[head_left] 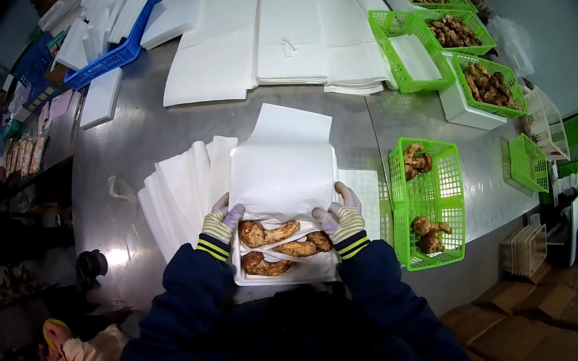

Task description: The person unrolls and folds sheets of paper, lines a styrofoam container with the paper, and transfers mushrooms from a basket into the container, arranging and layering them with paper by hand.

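Currently worked box: white box (289,282) at the near edge of the metal desk (121,155), directly in front of the person; three brown mushrooms (265,266) visible inside, with white wrapping between them.
Cover sheet: white paper sheet (282,176) lies over the far part of the box; its near edge is beside the mushrooms.
Left hand (220,219): fingers bent and closed on the sheet's left corner, thumb on top.
Right hand (340,218): fingers closed on the sheet's right corner, thumb on top; no wide opening.
Progress, as judged: mushrooms placed, far part of box covered; near part and mushrooms uncovered.
Unboxed mushrooms: small groups in the near green baskets (429,143), right of the box; larger heaps in the far-right green baskets (487,104).
Paper stock: fanned white sheets (180,183) beside the box, left; broad white stacks (289,27) at the rear.
Markings: no brand, label or writing legible.
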Motion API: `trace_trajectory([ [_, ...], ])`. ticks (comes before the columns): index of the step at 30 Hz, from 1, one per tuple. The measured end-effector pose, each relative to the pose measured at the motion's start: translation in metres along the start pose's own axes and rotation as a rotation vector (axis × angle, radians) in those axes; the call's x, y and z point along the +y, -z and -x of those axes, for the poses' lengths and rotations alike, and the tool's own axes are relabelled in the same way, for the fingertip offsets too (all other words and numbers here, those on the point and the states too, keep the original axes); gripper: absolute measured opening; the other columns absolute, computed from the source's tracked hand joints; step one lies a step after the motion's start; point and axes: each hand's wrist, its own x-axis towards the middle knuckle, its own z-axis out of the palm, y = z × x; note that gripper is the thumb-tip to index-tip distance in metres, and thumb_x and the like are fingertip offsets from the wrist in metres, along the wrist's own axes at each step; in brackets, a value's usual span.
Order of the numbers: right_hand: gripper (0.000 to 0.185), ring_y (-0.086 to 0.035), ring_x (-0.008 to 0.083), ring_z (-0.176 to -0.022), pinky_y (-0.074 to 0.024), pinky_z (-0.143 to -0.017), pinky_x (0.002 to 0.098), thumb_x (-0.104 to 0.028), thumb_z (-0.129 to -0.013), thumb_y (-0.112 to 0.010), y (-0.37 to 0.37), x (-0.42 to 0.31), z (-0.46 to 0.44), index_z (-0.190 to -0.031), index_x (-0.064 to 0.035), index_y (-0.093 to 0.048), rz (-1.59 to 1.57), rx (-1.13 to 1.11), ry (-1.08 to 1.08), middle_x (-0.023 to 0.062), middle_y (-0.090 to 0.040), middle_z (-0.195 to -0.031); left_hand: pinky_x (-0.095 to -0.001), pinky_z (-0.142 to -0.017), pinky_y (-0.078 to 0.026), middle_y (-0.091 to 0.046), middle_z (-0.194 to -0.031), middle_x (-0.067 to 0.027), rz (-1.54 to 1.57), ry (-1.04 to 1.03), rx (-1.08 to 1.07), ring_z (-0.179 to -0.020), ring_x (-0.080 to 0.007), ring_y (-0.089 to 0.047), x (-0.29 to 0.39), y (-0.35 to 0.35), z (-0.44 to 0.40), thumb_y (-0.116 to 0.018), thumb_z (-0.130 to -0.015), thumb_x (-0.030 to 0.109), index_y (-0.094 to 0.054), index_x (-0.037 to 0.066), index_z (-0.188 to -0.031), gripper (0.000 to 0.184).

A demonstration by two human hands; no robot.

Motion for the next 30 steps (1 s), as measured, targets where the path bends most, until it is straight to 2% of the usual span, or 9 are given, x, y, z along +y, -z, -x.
trace_trajectory([
  [6,0.035,-0.040,0.0334,-0.116,-0.0349,-0.099,0.0391,-0.028,-0.070,-0.070,0.004,-0.009,0.015,-0.088,0.0012,-0.067,0.044,-0.009,-0.039,0.0182,-0.044,-0.128,-0.0310,-0.084,-0.046,-0.062,-0.102,-0.0169,-0.317,0.081,0.085,-0.093,-0.0213,-0.059,0.017,-0.008,-0.002,-0.074,-0.074,0.017,-0.048,-0.005,-0.120,0.057],
  [8,0.038,-0.046,0.0318,-0.111,-0.0364,-0.097,0.0395,-0.030,-0.065,-0.074,-0.010,-0.007,0.013,-0.088,-0.0007,-0.067,-0.003,0.046,-0.203,0.0158,-0.046,-0.127,-0.0398,-0.092,-0.042,-0.057,-0.112,-0.0206,-1.205,-0.422,0.199,-0.107,-0.0318,-0.052,0.033,-0.018,0.007,-0.076,-0.068,0.019,-0.055,0.003,-0.108,0.048],
  [10,0.042,-0.049,0.0310,-0.107,-0.0374,-0.095,0.0396,-0.030,-0.061,-0.075,-0.010,-0.010,0.008,-0.091,-0.0034,-0.066,0.038,0.109,-0.218,0.0141,-0.050,-0.122,-0.0436,-0.095,-0.036,-0.051,-0.120,-0.0198,-1.289,-0.696,0.328,-0.113,-0.0377,-0.044,0.066,-0.035,0.023,-0.074,-0.062,0.021,-0.059,0.006,-0.093,0.037],
  [12,0.051,-0.054,0.0235,-0.100,-0.0450,-0.083,0.0313,-0.016,-0.061,-0.076,-0.006,-0.013,0.007,-0.106,0.0024,-0.058,0.132,-0.009,-0.200,0.0142,-0.054,-0.110,-0.0455,-0.096,-0.033,-0.052,-0.121,-0.0170,-1.175,-0.835,0.107,-0.111,-0.0346,-0.046,0.070,-0.036,0.026,-0.069,-0.067,0.017,-0.058,0.007,-0.093,0.030],
  [14,0.042,-0.053,0.0280,-0.102,-0.0442,-0.085,0.0359,-0.023,-0.061,-0.075,0.002,-0.023,0.009,-0.094,-0.0026,-0.060,0.320,0.038,-0.045,0.0133,-0.056,-0.106,-0.0523,-0.100,-0.028,-0.052,-0.123,-0.0105,-1.378,-0.532,-0.409,-0.116,-0.0273,-0.047,0.068,-0.033,0.031,-0.063,-0.077,0.031,-0.052,0.010,-0.118,0.047],
  [16,0.035,-0.051,0.0324,-0.103,-0.0422,-0.087,0.0413,-0.026,-0.061,-0.074,0.003,-0.029,0.008,-0.085,-0.0052,-0.058,0.371,0.123,0.080,0.0141,-0.055,-0.108,-0.0537,-0.102,-0.024,-0.051,-0.123,-0.0113,-1.399,-0.704,-0.312,-0.118,-0.0280,-0.045,0.045,-0.021,0.040,-0.062,-0.077,0.038,-0.048,0.010,-0.125,0.057],
  [20,0.052,-0.051,0.0307,-0.099,-0.0397,-0.085,0.0458,-0.027,-0.067,-0.069,0.005,-0.064,0.007,-0.111,-0.0029,-0.053,0.406,-0.001,0.365,0.0123,-0.055,-0.106,-0.0502,-0.105,-0.023,-0.049,-0.127,-0.0102,-1.416,-0.624,-0.317,-0.122,-0.0271,-0.042,0.032,-0.021,0.039,-0.070,-0.069,0.036,-0.045,0.008,-0.127,0.068],
  [24,0.071,-0.051,0.0247,-0.100,-0.0290,-0.098,0.0480,-0.054,-0.076,-0.058,-0.024,-0.052,0.023,-0.123,-0.0018,-0.045,0.630,-0.182,0.268,0.0101,-0.054,-0.106,-0.0503,-0.105,-0.022,-0.046,-0.130,-0.0079,-1.427,-0.549,-0.354,-0.123,-0.0248,-0.041,0.030,-0.023,0.036,-0.071,-0.068,0.033,-0.044,0.009,-0.127,0.069],
  [30,0.069,-0.053,0.0266,-0.102,-0.0290,-0.099,0.0485,-0.054,-0.078,-0.055,-0.022,-0.052,0.025,-0.121,0.0003,-0.047,0.607,-0.254,0.199,0.0133,-0.055,-0.108,-0.0518,-0.103,-0.022,-0.048,-0.126,-0.0086,-1.406,-0.527,-0.366,-0.122,-0.0263,-0.041,0.036,-0.025,0.038,-0.066,-0.072,0.036,-0.045,0.008,-0.125,0.063],
])
